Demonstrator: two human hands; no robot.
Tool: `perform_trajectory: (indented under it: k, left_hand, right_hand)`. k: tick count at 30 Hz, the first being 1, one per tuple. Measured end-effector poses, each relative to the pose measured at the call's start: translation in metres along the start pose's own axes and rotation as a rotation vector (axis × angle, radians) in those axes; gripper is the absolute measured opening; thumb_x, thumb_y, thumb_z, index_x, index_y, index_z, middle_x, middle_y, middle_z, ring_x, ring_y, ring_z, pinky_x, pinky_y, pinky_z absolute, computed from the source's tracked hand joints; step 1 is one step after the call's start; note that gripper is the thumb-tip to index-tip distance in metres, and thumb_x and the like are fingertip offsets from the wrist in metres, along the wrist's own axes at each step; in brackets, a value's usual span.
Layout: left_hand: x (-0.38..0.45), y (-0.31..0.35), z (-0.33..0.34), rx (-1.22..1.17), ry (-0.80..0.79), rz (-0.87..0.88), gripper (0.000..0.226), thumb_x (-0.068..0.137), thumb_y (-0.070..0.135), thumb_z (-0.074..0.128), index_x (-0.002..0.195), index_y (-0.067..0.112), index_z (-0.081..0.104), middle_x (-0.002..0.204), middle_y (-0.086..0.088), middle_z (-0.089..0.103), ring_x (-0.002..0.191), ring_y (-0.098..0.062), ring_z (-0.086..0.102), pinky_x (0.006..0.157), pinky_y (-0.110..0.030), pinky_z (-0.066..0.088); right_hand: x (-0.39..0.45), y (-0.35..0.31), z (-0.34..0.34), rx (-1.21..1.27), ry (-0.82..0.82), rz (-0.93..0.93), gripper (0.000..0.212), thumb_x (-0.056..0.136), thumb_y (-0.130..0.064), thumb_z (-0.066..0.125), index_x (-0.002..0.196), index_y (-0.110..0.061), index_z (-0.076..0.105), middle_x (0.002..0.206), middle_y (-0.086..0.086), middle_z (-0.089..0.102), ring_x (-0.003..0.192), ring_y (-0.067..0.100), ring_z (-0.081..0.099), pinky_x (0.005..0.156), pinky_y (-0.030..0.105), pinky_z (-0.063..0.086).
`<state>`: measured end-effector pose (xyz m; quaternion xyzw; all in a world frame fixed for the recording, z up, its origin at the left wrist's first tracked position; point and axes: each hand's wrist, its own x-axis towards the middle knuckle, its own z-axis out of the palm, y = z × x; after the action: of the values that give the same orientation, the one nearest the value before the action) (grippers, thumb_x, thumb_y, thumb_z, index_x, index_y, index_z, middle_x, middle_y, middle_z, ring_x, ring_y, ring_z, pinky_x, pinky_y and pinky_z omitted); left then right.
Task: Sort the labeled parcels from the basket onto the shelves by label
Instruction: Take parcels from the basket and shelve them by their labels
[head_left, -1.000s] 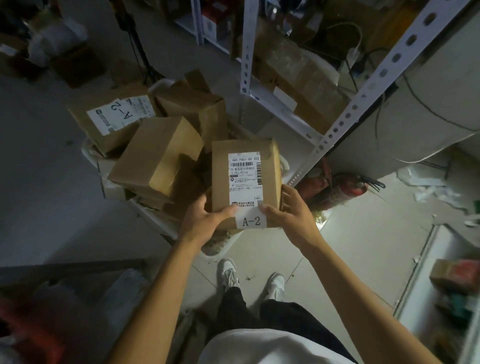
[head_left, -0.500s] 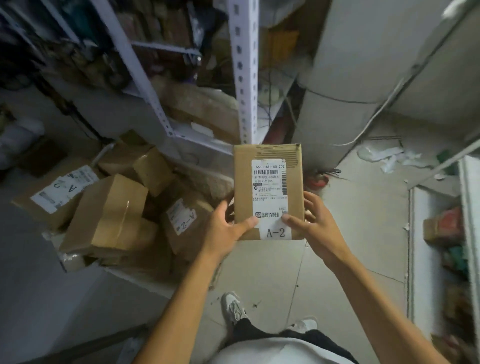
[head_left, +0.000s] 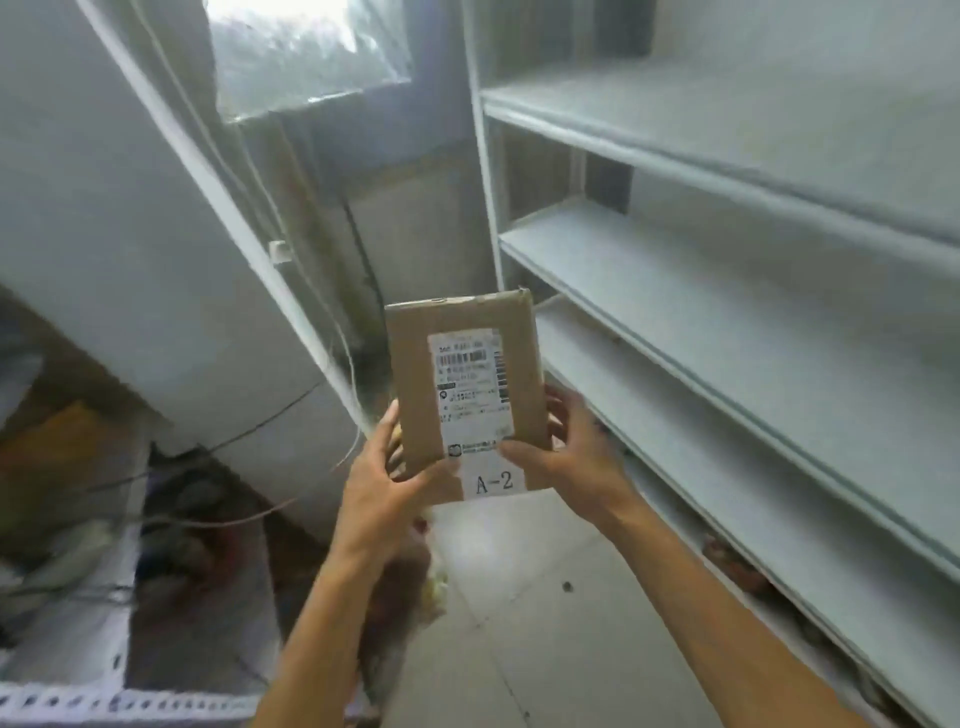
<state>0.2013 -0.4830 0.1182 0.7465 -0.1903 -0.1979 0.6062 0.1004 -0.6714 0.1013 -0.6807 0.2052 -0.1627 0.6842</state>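
A flat brown cardboard parcel (head_left: 415, 374) stands upright in the middle of the view, with a white shipping label and a tag reading A-2 at its lower edge. My left hand (head_left: 382, 483) grips its lower left side, thumb across the front. My right hand (head_left: 569, 452) grips its lower right side, thumb on the label. To the right runs a pale grey shelf unit (head_left: 727, 291) with several bare boards, close to the parcel's right edge. The basket is out of view.
A white pillar (head_left: 130, 234) with cables running down it stands on the left. A window (head_left: 306, 47) sits behind it. A perforated metal rail (head_left: 78, 701) and dark clutter lie at the lower left. Tiled floor (head_left: 545, 623) spreads below my arms.
My view has swung right and up, away from the pile of boxes toward the grey shelves. Both hands kept their hold and carried the A-2 parcel along.
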Motion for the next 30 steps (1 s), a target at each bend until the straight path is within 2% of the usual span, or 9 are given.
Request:
perform_trajectory:
  k: [2, 7, 12, 16, 21, 23, 26, 28, 30]
  left_hand:
    - [0.027, 0.019, 0.037, 0.007, -0.107, 0.065, 0.105, 0.055, 0.047, 0.089, 0.147, 0.032, 0.040, 0.128, 0.005, 0.066, 0.113, -0.014, 0.065, 0.088, -0.041, 0.059]
    - [0.071, 0.048, 0.121, -0.128, -0.332, 0.143, 0.092, 0.062, 0.033, 0.086, 0.145, 0.030, 0.045, 0.125, 0.001, 0.067, 0.113, -0.021, 0.066, 0.080, -0.042, 0.060]
    - [0.092, 0.039, 0.193, -0.247, -0.521, 0.068, 0.079, 0.069, 0.014, 0.087, 0.138, 0.025, 0.050, 0.118, -0.003, 0.071, 0.109, -0.024, 0.068, 0.075, -0.039, 0.060]
    - [0.099, 0.025, 0.243, -0.238, -0.683, -0.010, 0.079, 0.069, 0.012, 0.086, 0.140, 0.021, 0.050, 0.120, -0.004, 0.069, 0.108, -0.023, 0.068, 0.076, -0.044, 0.060]
    - [0.097, 0.015, 0.304, -0.115, -0.903, -0.022, 0.079, 0.070, 0.019, 0.081, 0.142, 0.022, 0.049, 0.123, -0.001, 0.069, 0.112, -0.022, 0.066, 0.080, -0.045, 0.060]
    - [0.089, 0.015, 0.329, -0.059, -0.987, 0.005, 0.080, 0.071, 0.018, 0.082, 0.143, 0.024, 0.047, 0.125, 0.000, 0.067, 0.111, -0.021, 0.066, 0.080, -0.045, 0.061]
    - [0.071, 0.014, 0.368, -0.037, -1.061, 0.014, 0.074, 0.076, 0.008, 0.083, 0.140, 0.023, 0.051, 0.121, 0.000, 0.068, 0.107, -0.022, 0.067, 0.070, -0.037, 0.061]
    - [0.059, 0.014, 0.395, -0.026, -1.111, 0.019, 0.073, 0.074, 0.009, 0.084, 0.138, 0.023, 0.052, 0.120, -0.002, 0.068, 0.105, -0.022, 0.068, 0.066, -0.035, 0.061]
    - [0.047, 0.014, 0.423, -0.013, -1.167, 0.028, 0.077, 0.070, 0.014, 0.086, 0.139, 0.023, 0.052, 0.120, -0.002, 0.068, 0.104, -0.022, 0.068, 0.068, -0.039, 0.062]
  right_hand:
    - [0.001, -0.008, -0.039, -0.033, 0.119, -0.040, 0.070, 0.075, -0.028, 0.087, 0.130, -0.032, 0.044, 0.119, -0.022, 0.062, 0.102, -0.010, 0.063, 0.080, 0.019, 0.058]
    - [-0.007, -0.018, -0.111, -0.091, 0.365, -0.096, 0.072, 0.069, -0.044, 0.081, 0.131, -0.035, 0.045, 0.120, -0.022, 0.065, 0.107, 0.000, 0.064, 0.083, 0.028, 0.060]
    - [-0.023, -0.006, -0.163, -0.160, 0.570, -0.059, 0.069, 0.068, -0.044, 0.081, 0.129, -0.034, 0.048, 0.120, -0.019, 0.065, 0.108, 0.000, 0.064, 0.078, 0.019, 0.058]
    - [-0.045, 0.013, -0.192, -0.209, 0.724, 0.045, 0.068, 0.075, -0.035, 0.083, 0.133, -0.031, 0.049, 0.123, -0.017, 0.065, 0.111, 0.005, 0.064, 0.093, 0.032, 0.056]
    - [-0.086, 0.036, -0.215, -0.265, 0.936, 0.191, 0.065, 0.080, -0.038, 0.081, 0.136, -0.036, 0.048, 0.123, -0.028, 0.060, 0.110, -0.011, 0.055, 0.084, 0.009, 0.043]
    - [-0.105, 0.044, -0.224, -0.281, 1.010, 0.236, 0.058, 0.081, -0.039, 0.079, 0.130, -0.042, 0.047, 0.115, -0.038, 0.054, 0.103, -0.026, 0.047, 0.076, 0.001, 0.035]
    - [-0.134, 0.054, -0.240, -0.271, 1.104, 0.296, 0.046, 0.082, -0.038, 0.078, 0.114, -0.050, 0.046, 0.097, -0.050, 0.048, 0.092, -0.037, 0.041, 0.065, -0.003, 0.037]
    - [-0.153, 0.061, -0.256, -0.265, 1.153, 0.319, 0.042, 0.082, -0.037, 0.079, 0.104, -0.052, 0.047, 0.093, -0.049, 0.050, 0.091, -0.034, 0.045, 0.064, -0.001, 0.039]
    - [-0.170, 0.068, -0.274, -0.262, 1.194, 0.340, 0.044, 0.081, -0.038, 0.079, 0.102, -0.055, 0.045, 0.103, -0.043, 0.044, 0.094, -0.024, 0.045, 0.070, 0.003, 0.035]
